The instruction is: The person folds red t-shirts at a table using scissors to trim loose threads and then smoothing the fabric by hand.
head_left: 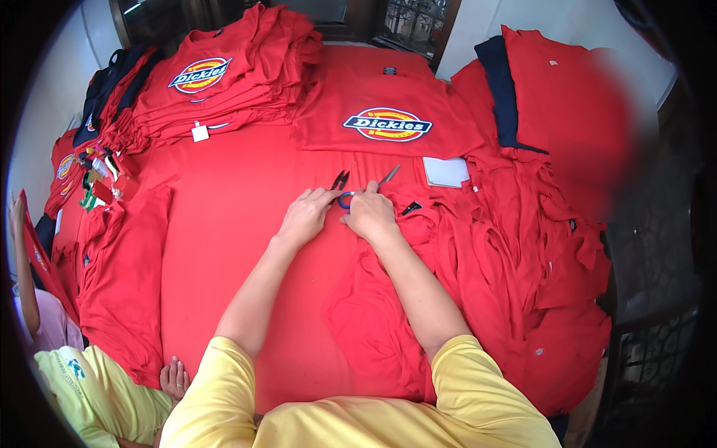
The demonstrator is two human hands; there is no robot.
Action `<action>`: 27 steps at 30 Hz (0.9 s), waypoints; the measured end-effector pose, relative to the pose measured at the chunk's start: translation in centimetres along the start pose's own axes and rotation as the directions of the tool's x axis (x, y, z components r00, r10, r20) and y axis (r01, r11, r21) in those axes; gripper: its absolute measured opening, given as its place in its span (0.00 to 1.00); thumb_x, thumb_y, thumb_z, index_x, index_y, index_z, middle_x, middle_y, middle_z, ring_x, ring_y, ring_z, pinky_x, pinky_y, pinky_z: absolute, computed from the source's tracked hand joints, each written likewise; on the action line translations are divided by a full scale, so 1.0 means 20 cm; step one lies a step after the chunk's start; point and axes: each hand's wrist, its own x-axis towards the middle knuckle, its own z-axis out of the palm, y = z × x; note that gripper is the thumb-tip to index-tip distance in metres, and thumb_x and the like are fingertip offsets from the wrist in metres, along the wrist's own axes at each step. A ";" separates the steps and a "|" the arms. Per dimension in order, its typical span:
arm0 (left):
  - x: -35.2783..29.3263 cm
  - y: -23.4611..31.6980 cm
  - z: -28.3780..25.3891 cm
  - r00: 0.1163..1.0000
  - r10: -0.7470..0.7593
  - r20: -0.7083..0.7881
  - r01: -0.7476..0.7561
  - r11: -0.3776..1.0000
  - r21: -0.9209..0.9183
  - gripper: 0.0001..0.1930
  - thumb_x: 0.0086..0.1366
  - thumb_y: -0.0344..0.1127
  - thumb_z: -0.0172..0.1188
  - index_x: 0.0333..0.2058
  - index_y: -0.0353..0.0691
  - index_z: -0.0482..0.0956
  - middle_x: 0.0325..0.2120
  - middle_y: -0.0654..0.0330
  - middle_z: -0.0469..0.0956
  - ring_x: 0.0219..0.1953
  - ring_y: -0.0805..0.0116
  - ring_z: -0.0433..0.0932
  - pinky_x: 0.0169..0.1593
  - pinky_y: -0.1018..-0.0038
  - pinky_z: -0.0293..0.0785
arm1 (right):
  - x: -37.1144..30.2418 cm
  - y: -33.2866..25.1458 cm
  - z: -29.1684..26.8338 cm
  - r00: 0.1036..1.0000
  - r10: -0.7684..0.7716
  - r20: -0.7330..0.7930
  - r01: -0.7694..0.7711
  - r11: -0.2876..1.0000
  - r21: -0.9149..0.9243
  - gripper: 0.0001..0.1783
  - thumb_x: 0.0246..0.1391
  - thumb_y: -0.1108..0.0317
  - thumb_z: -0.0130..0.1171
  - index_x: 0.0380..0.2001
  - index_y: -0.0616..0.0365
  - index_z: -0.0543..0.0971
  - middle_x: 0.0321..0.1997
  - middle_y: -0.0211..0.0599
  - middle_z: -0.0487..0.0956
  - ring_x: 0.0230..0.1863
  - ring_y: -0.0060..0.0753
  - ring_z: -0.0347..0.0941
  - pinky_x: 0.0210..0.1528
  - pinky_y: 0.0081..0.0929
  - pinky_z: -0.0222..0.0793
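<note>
Both my hands are close together over the middle of the red-covered table [224, 246]. My left hand [305, 216] is closed, and small dark thread snips [340, 180] point away from its fingertips, blades slightly apart. Beside it, my right hand [371, 214] grips a pair of scissors; a blue handle loop [345, 200] shows on its left and the grey blades [390, 175] stick out past the knuckles. Just beyond the tools lies a red T-shirt [418, 97] with a printed oval emblem. Crumpled red shirts [478, 254] spread right beside my right forearm.
Folded red shirts [246, 75] are stacked at the far left, near a cluster of small coloured items [101, 179]. A white card [446, 172] lies right of the scissors. More red garments [567, 97] rise at far right. A co-worker's hand [174, 378] rests at the lower left edge.
</note>
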 end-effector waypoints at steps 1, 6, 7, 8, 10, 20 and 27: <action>-0.01 0.00 0.01 0.999 -0.022 -0.037 0.020 0.999 -0.036 0.16 0.57 0.22 0.57 0.45 0.41 0.77 0.36 0.55 0.77 0.39 0.54 0.76 0.44 0.63 0.74 | 0.00 0.00 0.00 1.000 0.007 -0.005 -0.007 1.000 0.023 0.34 0.39 0.53 0.73 0.44 0.70 0.76 0.51 0.54 0.68 0.43 0.52 0.77 0.45 0.40 0.75; 0.03 0.05 0.03 0.966 -0.228 -0.120 0.180 0.931 -0.319 0.16 0.57 0.21 0.56 0.45 0.39 0.77 0.36 0.52 0.77 0.38 0.53 0.78 0.43 0.63 0.75 | 0.00 0.01 0.02 0.998 0.021 -0.063 -0.019 0.999 0.037 0.34 0.39 0.54 0.73 0.43 0.72 0.76 0.51 0.52 0.68 0.43 0.51 0.78 0.44 0.40 0.75; 0.07 0.04 0.02 0.974 -0.186 -0.128 0.143 0.946 -0.290 0.16 0.57 0.20 0.56 0.45 0.39 0.77 0.36 0.51 0.77 0.38 0.53 0.78 0.43 0.63 0.75 | 0.00 0.01 0.02 0.997 0.032 -0.071 -0.030 0.999 0.033 0.34 0.39 0.54 0.73 0.43 0.72 0.76 0.51 0.52 0.68 0.42 0.51 0.78 0.44 0.40 0.75; 0.12 0.04 0.02 0.981 -0.143 -0.134 0.104 0.960 -0.261 0.17 0.56 0.20 0.56 0.45 0.39 0.77 0.37 0.51 0.77 0.38 0.53 0.78 0.43 0.63 0.75 | 0.00 0.01 0.02 0.997 0.029 -0.076 -0.027 0.999 0.038 0.34 0.40 0.54 0.72 0.43 0.71 0.76 0.51 0.52 0.68 0.42 0.51 0.78 0.44 0.40 0.75; 0.25 0.04 0.02 0.997 -0.081 -0.001 0.078 0.964 -0.254 0.16 0.56 0.21 0.57 0.45 0.39 0.77 0.37 0.51 0.77 0.40 0.53 0.78 0.44 0.64 0.75 | -0.01 0.01 0.02 0.997 0.015 -0.076 -0.012 0.999 0.038 0.33 0.40 0.54 0.72 0.43 0.71 0.77 0.51 0.51 0.67 0.42 0.51 0.78 0.44 0.40 0.75; 0.48 0.05 0.09 0.919 0.028 0.393 -0.005 0.998 -0.059 0.15 0.56 0.27 0.56 0.43 0.39 0.79 0.44 0.53 0.78 0.46 0.50 0.76 0.49 0.60 0.73 | -0.03 0.01 0.03 0.994 -0.001 -0.112 0.014 0.994 0.109 0.31 0.41 0.54 0.71 0.42 0.70 0.77 0.51 0.54 0.68 0.42 0.54 0.77 0.45 0.44 0.74; -0.13 0.25 -0.12 0.959 -0.218 -0.183 0.164 0.948 -0.272 0.12 0.64 0.30 0.55 0.46 0.36 0.77 0.45 0.52 0.77 0.48 0.56 0.77 0.52 0.67 0.72 | -0.08 0.11 -0.20 0.933 -0.213 -0.290 0.321 0.856 0.405 0.20 0.52 0.58 0.62 0.43 0.63 0.79 0.46 0.52 0.76 0.48 0.47 0.75 0.52 0.34 0.69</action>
